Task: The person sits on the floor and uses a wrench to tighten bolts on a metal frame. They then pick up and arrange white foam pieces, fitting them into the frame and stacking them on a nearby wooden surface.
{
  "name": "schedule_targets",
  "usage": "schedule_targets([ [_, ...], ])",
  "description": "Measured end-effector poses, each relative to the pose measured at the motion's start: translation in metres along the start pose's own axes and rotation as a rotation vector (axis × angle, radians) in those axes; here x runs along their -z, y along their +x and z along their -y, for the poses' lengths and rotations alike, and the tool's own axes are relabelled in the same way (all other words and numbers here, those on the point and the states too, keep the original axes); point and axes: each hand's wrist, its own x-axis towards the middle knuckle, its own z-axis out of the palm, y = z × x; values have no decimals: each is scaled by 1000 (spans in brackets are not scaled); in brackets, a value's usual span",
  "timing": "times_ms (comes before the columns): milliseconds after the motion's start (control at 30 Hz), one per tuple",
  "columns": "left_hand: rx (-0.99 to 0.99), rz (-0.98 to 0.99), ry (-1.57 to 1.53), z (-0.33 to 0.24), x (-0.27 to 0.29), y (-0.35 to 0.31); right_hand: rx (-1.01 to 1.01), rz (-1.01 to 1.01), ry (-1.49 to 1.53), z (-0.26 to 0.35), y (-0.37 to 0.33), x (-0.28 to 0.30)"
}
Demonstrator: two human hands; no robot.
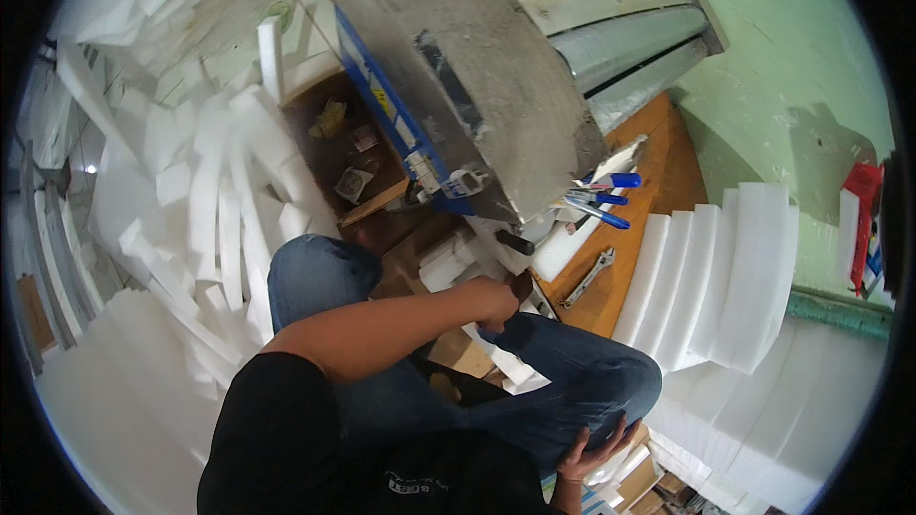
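Note:
My left arm reaches across my lap, and my left hand [498,303] is closed beside the bench's near edge. Something small and dark shows at its fingers, but I cannot make out what it is. My right hand [596,451] lies against the underside of my bent right leg in blue jeans [592,372], its fingers spread and holding nothing. An adjustable wrench [588,278] lies on the wooden bench top [658,162], to the right of my left hand. A black handle [515,242] sticks out just beyond that hand.
A large grey metal machine [515,86] with a blue frame fills the far middle. Blue-capped pens [611,198] stand at its corner. An open wooden drawer [377,205] holds small items. White foam strips [215,200] pile at left; foam slabs [716,277] stand at right.

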Motion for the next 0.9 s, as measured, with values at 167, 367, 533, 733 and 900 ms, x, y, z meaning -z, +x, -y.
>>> schedule_targets([
  [167, 6, -61, 36, -3, 2, -12, -32, 14, -2, 2, -1, -1],
  [367, 17, -13, 4, -10, 23, -31, -55, 32, 12, -1, -5, -1],
  [533, 8, -28, 5, -10, 24, -35, -32, 3, 39, -5, -4, -2],
  [733, 6, -21, 32, -6, 18, -30, -38, -19, 17, -8, -7, -5],
  [900, -1, -10, 33, -10, 23, -32, -42, -17, 8, -10, -8, -6],
])
